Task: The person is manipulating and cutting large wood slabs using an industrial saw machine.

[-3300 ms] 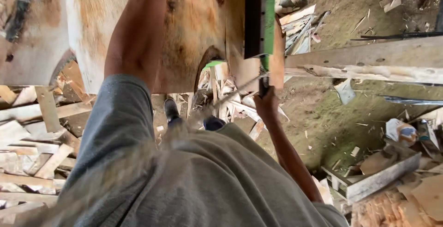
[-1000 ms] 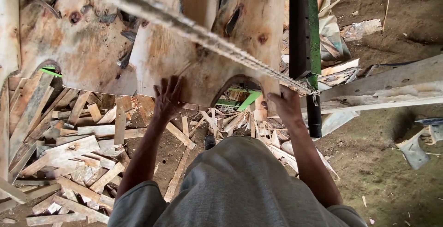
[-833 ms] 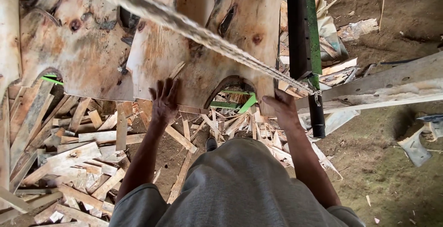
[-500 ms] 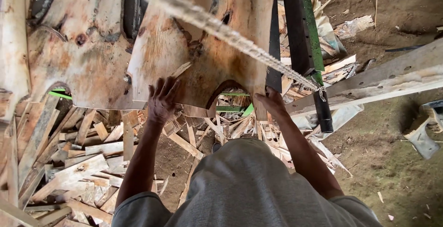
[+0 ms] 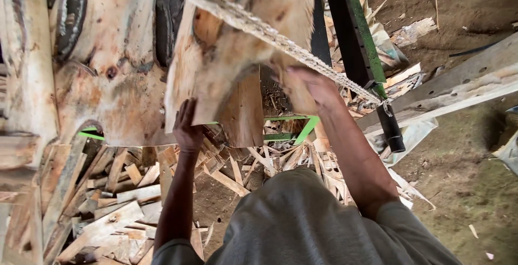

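Wood offcuts (image 5: 108, 200), heaped on the floor, lower left. Green metal frame (image 5: 291, 130), centre. Pale plank (image 5: 448, 92), right edge, over bare dirt.

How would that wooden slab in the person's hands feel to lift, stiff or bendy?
The wooden slab probably stays stiff: it looks thick and spans both hands unbent. Likely fairly heavy, since the left hand and right hand both grip it. Its rough, splintery face should not slip.
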